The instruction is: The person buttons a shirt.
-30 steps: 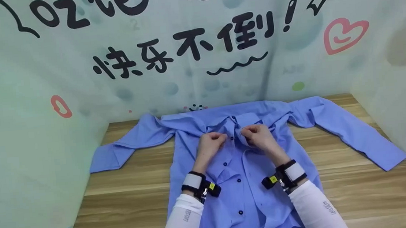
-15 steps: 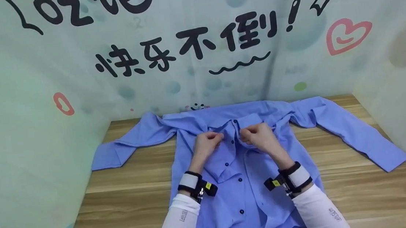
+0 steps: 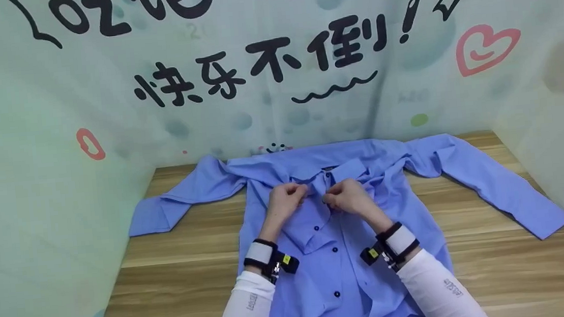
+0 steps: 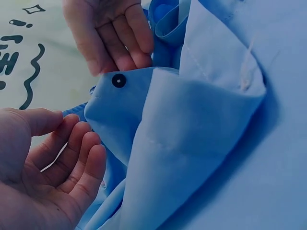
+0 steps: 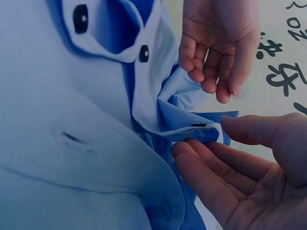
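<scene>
A blue button-up shirt (image 3: 317,273) lies spread face up, its sleeves out to both sides. In the head view my left hand (image 3: 286,203) is at the upper front below the collar. Its thumb and forefinger pinch a bit of blue cloth, as the left wrist view shows. Close to its right, my right hand (image 3: 352,199) holds the buttoned edge between thumb and fingers. A black button (image 5: 198,125) sits on that edge, right by the fingertips. Another black button (image 5: 144,53) shows farther along the placket. A buttonhole (image 5: 72,137) is visible on the opposite front panel.
The shirt rests on a wood-grain table (image 3: 181,285). A pale printed cloth (image 3: 231,40) with black lettering hangs behind and at the sides. Wrist cameras (image 3: 286,263) are strapped to both wrists over white sleeves.
My right hand has moved left and slightly down, onto the buttoned edge; its fingers now cover a button that showed before. The left hand has stayed nearly in place. The view has shifted slightly.
</scene>
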The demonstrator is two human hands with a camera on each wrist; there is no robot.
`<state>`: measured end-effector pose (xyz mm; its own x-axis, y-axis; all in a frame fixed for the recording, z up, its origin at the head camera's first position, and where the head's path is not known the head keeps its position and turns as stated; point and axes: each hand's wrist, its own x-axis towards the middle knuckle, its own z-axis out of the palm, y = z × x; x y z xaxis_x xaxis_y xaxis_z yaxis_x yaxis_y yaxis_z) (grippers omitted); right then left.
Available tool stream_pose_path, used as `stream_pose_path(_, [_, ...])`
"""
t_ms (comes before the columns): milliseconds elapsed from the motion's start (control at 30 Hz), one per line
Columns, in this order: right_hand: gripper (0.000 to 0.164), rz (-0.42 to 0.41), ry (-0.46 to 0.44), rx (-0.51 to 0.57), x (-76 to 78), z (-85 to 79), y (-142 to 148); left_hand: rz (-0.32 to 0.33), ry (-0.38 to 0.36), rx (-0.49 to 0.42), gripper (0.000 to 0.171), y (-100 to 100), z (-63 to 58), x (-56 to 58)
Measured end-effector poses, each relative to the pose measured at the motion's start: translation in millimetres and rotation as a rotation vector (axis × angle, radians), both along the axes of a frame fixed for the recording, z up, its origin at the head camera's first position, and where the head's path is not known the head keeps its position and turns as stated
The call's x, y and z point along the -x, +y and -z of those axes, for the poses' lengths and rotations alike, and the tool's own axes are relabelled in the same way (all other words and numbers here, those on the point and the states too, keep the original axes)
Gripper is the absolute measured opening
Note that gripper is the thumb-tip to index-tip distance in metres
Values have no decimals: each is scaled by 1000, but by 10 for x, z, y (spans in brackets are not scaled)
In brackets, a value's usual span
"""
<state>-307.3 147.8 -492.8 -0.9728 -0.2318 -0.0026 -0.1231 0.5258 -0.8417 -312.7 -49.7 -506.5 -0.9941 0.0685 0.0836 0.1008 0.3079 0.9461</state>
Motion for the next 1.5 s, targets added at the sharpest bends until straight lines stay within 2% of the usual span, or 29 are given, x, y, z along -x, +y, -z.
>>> stream_pose_path(133, [28,0,31,-73,36,32,-44,0,-7,12,31,-18,-13,-9])
stream_pose_path(233, [24,23,-7,-50,66,72,-57,1,-19,15,32,-24,-14,-13])
stream_pose_path(333, [18,44,-83,66,93,113,-39,2,-30,16,31,-22,-9,-16])
stream_pose_path(533, [21,62,-201,407,124,141,33,45,-11,68,31,11,-34,-40])
stream_pose_path(600, [20,66,-212,465,126,126,52,62,2,100,30,43,-53,-44])
stream_pose_path(733, [19,59,-205,514,127,93,61,97,32,147,31,110,-79,-29])
stream_pose_path(867, [21,26,-190,536,136,90,47,128,6,121,36,165,-94,0])
stream_pose_path(1000, [21,27,-179,533,145,113,30,150,-52,15,34,197,-98,24])
stream_pose_path(1200, [20,54,-120,499,146,122,-11,121,-89,-81,26,187,-60,49])
stream_pose_path(1300, [21,68,-99,483,142,122,-29,99,-101,-87,24,189,-58,52])
stream_pose_path(1500, [23,73,-81,431,108,82,-11,75,-69,-18,22,190,-66,48])
